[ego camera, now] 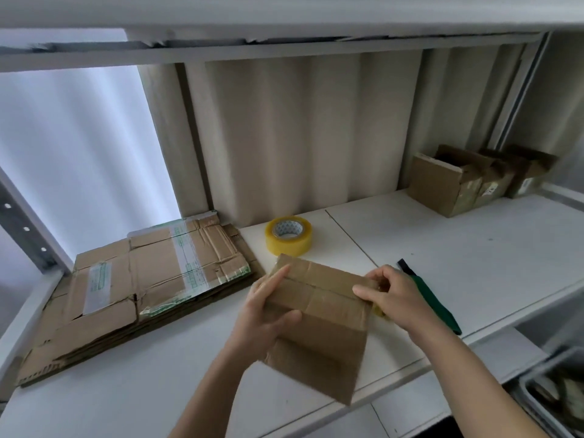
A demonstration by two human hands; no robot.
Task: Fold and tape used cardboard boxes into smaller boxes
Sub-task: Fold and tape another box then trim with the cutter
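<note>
— Count?
— One small box [319, 320] held above the white counter [474, 248], left hand [268, 314] gripping its left side, right hand [392, 298] pinching its top right corner. One tape roll [288, 235] just behind. One stack of flattened cardboard [136, 292] at left. Three open boxes [474, 181] far right.
— Hidden?
— Green-handled cutter [433, 298] partly behind the right hand; bin [556, 396] cut off at right, contents unclear.
</note>
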